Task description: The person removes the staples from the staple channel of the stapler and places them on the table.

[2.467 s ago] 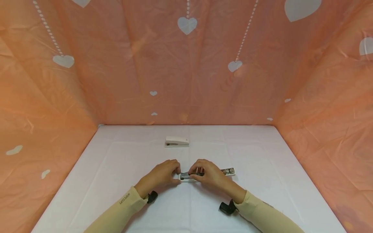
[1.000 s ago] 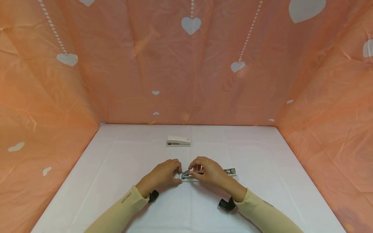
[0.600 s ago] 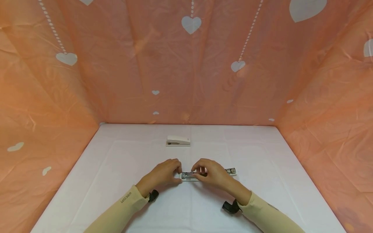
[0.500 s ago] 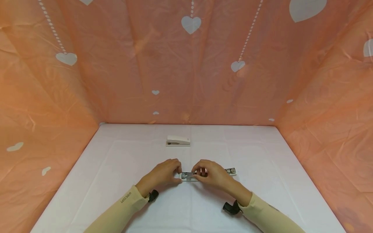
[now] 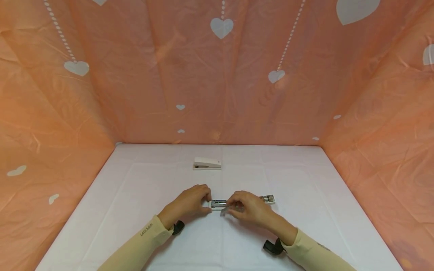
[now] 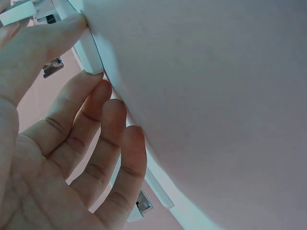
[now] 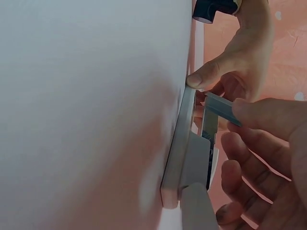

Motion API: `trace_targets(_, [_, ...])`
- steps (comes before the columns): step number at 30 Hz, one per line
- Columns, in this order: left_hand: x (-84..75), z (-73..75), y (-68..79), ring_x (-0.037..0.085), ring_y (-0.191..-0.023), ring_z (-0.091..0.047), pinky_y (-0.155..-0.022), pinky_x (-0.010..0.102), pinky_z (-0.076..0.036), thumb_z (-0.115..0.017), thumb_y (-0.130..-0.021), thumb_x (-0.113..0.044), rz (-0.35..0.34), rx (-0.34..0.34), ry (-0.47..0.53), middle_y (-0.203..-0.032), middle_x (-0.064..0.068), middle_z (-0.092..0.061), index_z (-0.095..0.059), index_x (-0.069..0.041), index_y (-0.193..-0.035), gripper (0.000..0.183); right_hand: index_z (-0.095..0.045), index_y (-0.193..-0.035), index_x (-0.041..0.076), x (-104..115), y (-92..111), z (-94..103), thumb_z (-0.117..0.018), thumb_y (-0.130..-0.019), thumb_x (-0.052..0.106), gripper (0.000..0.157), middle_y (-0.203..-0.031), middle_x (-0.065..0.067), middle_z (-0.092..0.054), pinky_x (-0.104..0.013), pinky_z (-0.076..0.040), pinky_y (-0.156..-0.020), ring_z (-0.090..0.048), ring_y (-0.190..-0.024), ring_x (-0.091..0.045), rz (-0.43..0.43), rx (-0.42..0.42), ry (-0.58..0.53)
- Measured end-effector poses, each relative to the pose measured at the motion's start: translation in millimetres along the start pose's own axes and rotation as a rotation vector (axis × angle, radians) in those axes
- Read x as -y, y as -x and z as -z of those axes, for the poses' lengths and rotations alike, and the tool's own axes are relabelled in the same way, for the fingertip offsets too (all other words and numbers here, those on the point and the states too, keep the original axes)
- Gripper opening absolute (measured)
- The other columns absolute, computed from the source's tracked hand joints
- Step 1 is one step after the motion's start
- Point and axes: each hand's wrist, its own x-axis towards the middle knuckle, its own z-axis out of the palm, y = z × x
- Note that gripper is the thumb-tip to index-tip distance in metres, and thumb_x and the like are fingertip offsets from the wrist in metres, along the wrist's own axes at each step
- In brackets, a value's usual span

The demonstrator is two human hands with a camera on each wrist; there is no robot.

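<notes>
A white stapler lies unfolded on the table, its metal staple channel (image 5: 218, 203) bare on the left and its lid (image 5: 269, 199) stretched out to the right. My left hand (image 5: 190, 202) pinches the left end of the stapler's base (image 6: 90, 56) between thumb and index finger, its other fingers resting along the table. Between thumb and index finger, my right hand (image 5: 250, 209) pinches a grey strip of staples (image 7: 221, 107). The strip sits slanted just over the near side of the stapler in the head view. My right hand hides the stapler's middle.
A second white stapler (image 5: 207, 164), closed, stands farther back on the white table (image 5: 152, 180). Orange sheets with pale hearts (image 5: 222, 28) hang behind and at both sides. Each wrist carries a small black camera (image 5: 273, 247).
The strip of staples has tilted up out of the stapler's channel and come off toward the near side, in my right hand, which has shifted right and nearer. My left hand keeps its place.
</notes>
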Motion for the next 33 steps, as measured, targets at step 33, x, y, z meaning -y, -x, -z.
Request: trace_targets(33, [-5.5,2.6,0.5,0.014,-0.092,-0.054,-0.081,0.035,-0.050,-0.095,-0.083,-0.023,0.027,0.013,0.002,-0.097,-0.008,-0.059,-0.065,-0.016,-0.093,0.032,-0.078,-0.100,0.019,1.5,5.0,-8.5,-0.089,-0.088,0.022,0.017,-0.092,0.011,-0.061,-0.033,-0.051,-0.084,-0.056,-0.087,-0.006,0.063,0.041,0.262])
